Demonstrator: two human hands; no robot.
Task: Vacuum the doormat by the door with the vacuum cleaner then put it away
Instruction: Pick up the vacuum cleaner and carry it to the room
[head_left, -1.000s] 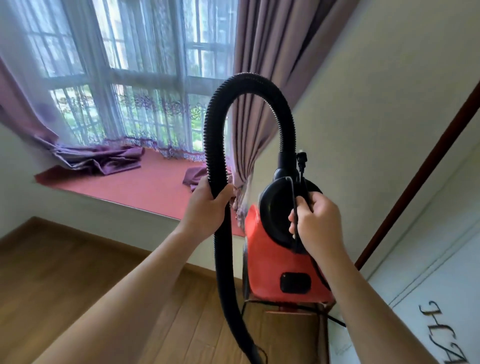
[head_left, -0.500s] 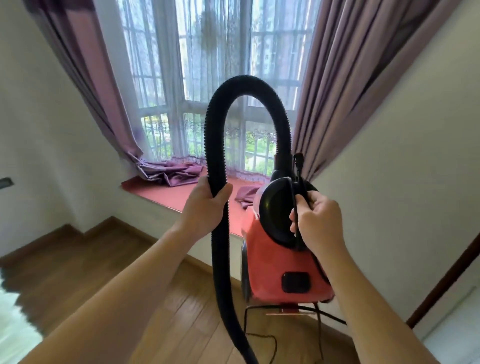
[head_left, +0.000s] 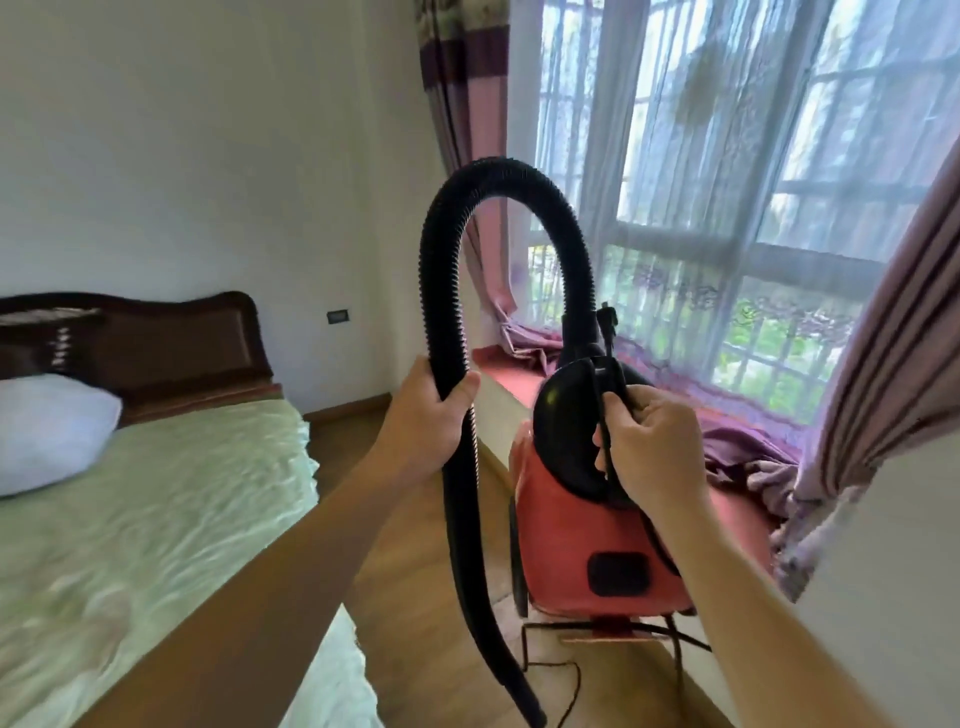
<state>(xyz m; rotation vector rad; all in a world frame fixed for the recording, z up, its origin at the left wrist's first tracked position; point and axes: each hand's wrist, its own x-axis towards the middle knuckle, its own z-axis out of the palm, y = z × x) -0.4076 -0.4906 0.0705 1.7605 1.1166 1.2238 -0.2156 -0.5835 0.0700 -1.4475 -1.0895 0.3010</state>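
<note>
Mostly, the change is in the whole view. Over the last second the camera has swung left across the bedroom, and the pale lettered mat beside a dark door frame, which I take for the doormat, has slid out of the picture. A bed (head_left: 156, 519) with green sheets and a white pillow (head_left: 47, 431) has come in on the left. A tall window (head_left: 727, 208) with sheer and mauve curtains now fills the upper right. The vacuum cleaner (head_left: 571, 519), a red canister with a black top, hangs at centre right, clear of the wooden floor and unchanged relative to the arms. Its black ribbed hose (head_left: 447, 249) arches above it in a tall loop. The left hand (head_left: 426, 421) is wrapped round the hose's near, descending side. The right hand (head_left: 649, 447) is curled round the black carry handle and pinches the power cord (head_left: 605, 343) against it, with the plug standing up above. More cord dangles below the canister. I judge that the vacuuming is done and the machine is being carried off to storage. The loose cord could snag on the way.
</note>
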